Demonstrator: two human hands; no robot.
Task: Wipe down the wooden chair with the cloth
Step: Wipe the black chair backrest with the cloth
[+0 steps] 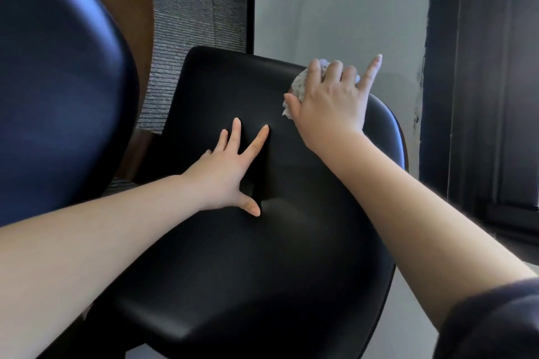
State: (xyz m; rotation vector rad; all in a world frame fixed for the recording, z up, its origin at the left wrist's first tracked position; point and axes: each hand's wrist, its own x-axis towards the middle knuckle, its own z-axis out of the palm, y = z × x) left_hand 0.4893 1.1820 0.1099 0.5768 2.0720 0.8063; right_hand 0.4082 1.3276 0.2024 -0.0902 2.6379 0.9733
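The chair (248, 271) fills the centre and lower part of the frame. It is a smooth, dark shell, black with a dull sheen, and no wood grain shows on it. Its backrest rises toward the upper centre with rounded corners, and the seat curves down to a rounded front edge at the bottom. The cloth (299, 87) is pale with fine speckles and crumpled. It lies against the backrest's upper right edge, mostly covered by the right hand (329, 99) gripping it.

A dark navy sleeve (493, 320) covers the right upper arm; both forearms (408, 207) are bare.
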